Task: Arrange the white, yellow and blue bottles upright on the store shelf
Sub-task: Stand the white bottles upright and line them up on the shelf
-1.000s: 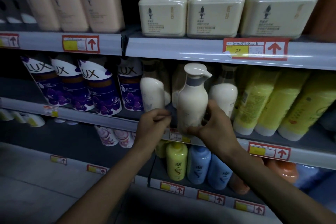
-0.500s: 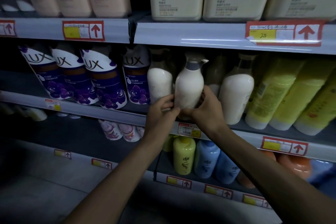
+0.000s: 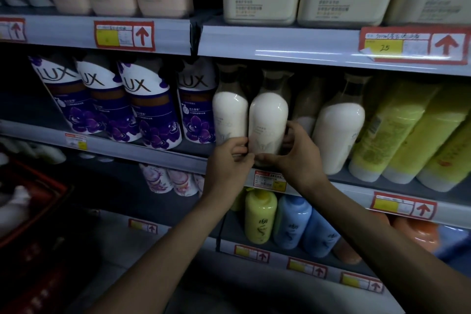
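Seating the white pump bottle (image 3: 267,122) upright on the shelf, directly above the orange price label (image 3: 270,180). Right hand (image 3: 297,158) wraps its lower body, thumb across the front. Left hand (image 3: 229,160) pinches the base edge. The low two-handed hold probably steadies and squares it. A neighbouring white bottle (image 3: 229,115) touches it, up-left of the label. LUX pouches (image 3: 150,109) sit farther left. A yellow bottle (image 3: 260,216) and a blue bottle (image 3: 293,224) stand upright below the label.
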Available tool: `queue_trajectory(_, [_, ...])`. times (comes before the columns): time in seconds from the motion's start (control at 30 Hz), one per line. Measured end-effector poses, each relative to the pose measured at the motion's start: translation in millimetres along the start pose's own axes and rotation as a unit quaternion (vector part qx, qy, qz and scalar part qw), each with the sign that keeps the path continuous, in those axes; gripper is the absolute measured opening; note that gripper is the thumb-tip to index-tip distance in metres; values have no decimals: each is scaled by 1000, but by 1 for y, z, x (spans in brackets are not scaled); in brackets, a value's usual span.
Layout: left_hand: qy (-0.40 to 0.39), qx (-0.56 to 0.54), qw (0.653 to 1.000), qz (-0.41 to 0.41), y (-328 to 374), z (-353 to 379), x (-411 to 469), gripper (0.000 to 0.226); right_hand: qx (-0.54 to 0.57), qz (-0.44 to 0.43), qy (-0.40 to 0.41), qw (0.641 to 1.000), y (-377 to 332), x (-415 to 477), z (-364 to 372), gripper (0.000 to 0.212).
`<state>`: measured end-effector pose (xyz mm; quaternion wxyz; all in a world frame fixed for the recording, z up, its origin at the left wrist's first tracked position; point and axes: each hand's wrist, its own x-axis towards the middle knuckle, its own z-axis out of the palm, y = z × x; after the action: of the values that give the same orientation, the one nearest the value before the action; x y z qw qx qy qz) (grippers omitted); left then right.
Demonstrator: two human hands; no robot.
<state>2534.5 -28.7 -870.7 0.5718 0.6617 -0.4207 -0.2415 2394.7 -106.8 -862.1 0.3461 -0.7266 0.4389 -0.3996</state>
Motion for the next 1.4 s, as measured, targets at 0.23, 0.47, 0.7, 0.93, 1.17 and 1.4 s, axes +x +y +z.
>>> queue_trajectory(0.23, [41,57,997,11,-3,9,2,25,-48,27,10,998,9,-7,3,67])
queue_trajectory(0.47, [68,93,993,-12,10,19,-1,29,-44,22,20,999,10,-7,6,64])
queue_trajectory(0.7, [87,166,982,-16,16,28,-3,26,-59,8,20,998,9,-5,3,61])
queue_trajectory(0.93, [97,187,977,-7,15,21,-2,24,-54,12,15,998,7,-5,6,60])
queue_trajectory(1.17, [105,216,971,5,14,20,-1,25,-55,6,15,998,6,-5,6,59])
queue_trajectory(1.4, [109,207,972,16,13,21,-4,27,-29,23,32,999,8,-4,8,66])
